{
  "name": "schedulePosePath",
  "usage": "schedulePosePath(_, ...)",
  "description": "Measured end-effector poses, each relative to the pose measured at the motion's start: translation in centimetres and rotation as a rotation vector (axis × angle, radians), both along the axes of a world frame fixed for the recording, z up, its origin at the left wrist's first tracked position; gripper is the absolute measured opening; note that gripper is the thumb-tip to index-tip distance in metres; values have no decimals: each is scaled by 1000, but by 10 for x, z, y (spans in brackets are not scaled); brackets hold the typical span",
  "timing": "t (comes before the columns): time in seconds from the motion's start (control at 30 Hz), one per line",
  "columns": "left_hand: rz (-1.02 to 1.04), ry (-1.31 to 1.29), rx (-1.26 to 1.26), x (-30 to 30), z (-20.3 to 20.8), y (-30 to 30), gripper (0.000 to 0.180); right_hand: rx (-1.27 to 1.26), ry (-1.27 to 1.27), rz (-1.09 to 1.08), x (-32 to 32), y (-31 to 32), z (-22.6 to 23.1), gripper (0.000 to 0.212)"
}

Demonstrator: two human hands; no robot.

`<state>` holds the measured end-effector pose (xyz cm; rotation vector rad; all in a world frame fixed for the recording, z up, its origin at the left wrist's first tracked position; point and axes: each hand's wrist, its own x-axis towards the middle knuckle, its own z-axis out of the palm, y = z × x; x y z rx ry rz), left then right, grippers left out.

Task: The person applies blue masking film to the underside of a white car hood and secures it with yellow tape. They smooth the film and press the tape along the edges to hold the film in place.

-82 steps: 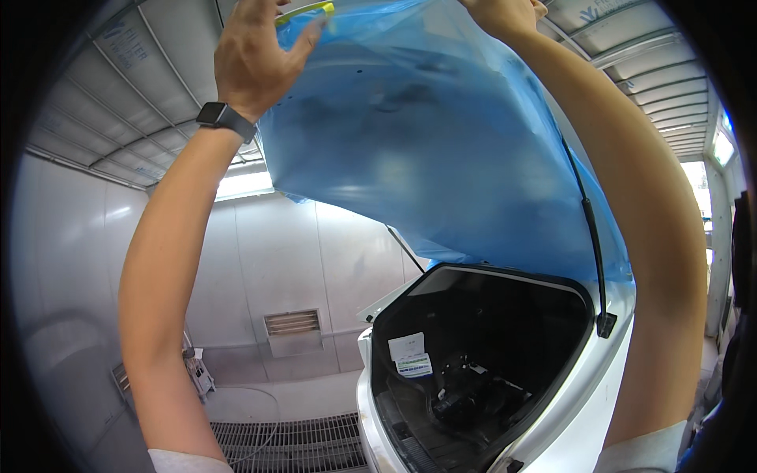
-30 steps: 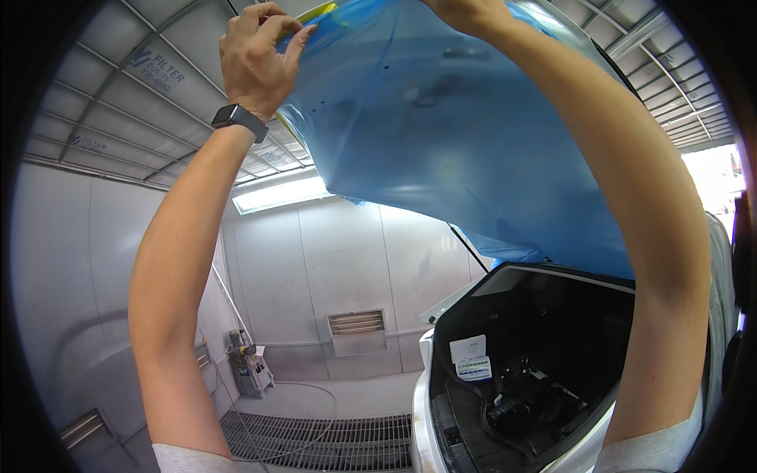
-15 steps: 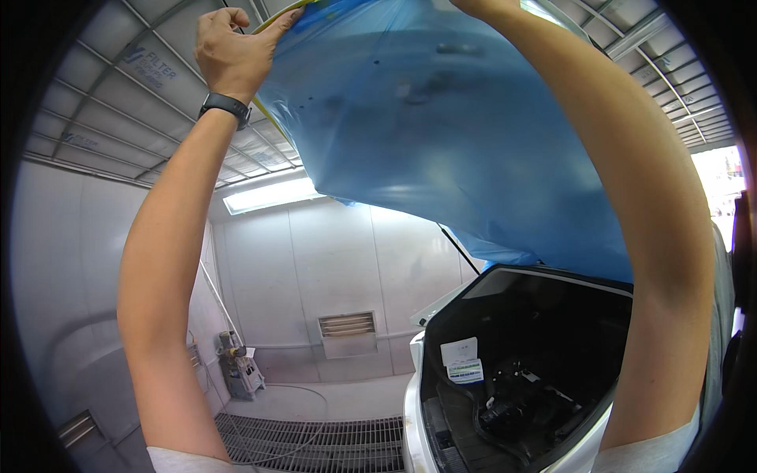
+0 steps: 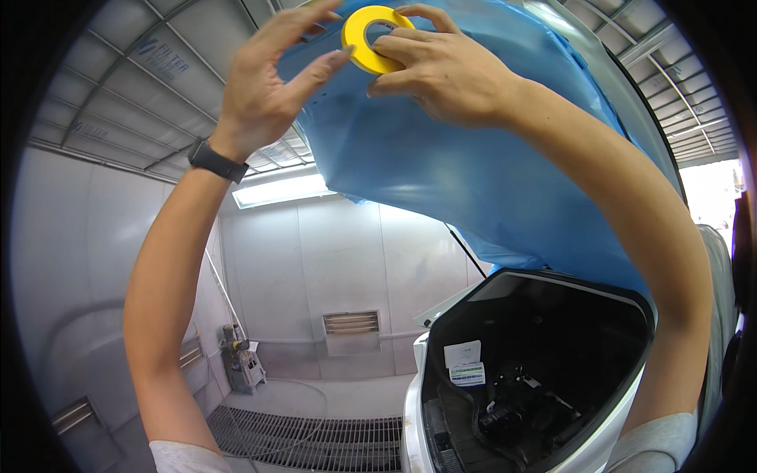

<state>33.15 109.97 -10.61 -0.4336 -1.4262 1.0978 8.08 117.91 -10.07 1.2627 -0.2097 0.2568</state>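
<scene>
A roll of yellow masking tape (image 4: 354,38) is gripped in my right hand (image 4: 465,79), with fingers through and around its ring. Just left of the roll is my left hand (image 4: 268,83), slightly blurred, its fingers and thumb spread apart. The left thumb tip comes up to the roll's edge; whether it touches I cannot tell. Behind both hands, translucent blue plastic film (image 4: 473,181) covers the inner side of the raised car tailgate (image 4: 653,94). A black band circles my left wrist.
Below the film gapes the white car's dark cargo area (image 4: 552,339), with white label cards (image 4: 464,364) and black parts inside. A thin black strut (image 4: 467,251) rises beside it. Floor grating (image 4: 307,432), a hose and a small wheeled machine (image 4: 243,363) lie to the left.
My left hand has let go of the film's yellow-taped edge and moved right. My right hand has come down and leftward, bringing the tape roll into view.
</scene>
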Motion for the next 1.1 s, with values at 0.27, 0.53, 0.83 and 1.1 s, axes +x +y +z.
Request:
schedulePosePath(0.27,-96,-100,-15,4,2,-19,22,-23,-32,27,6,-1,-5,30)
schedulePosePath(0.53,-94,443,-266,23,38,-37,13,-484,-365,133,-17,25,53,25)
schedulePosePath(0.83,-110,500,-287,13,65,-39,11,-394,-563,410,-2,17,72,26)
schedulePosePath(1.1,-164,439,-245,14,71,-45,13,-359,-659,378,3,16,73,29)
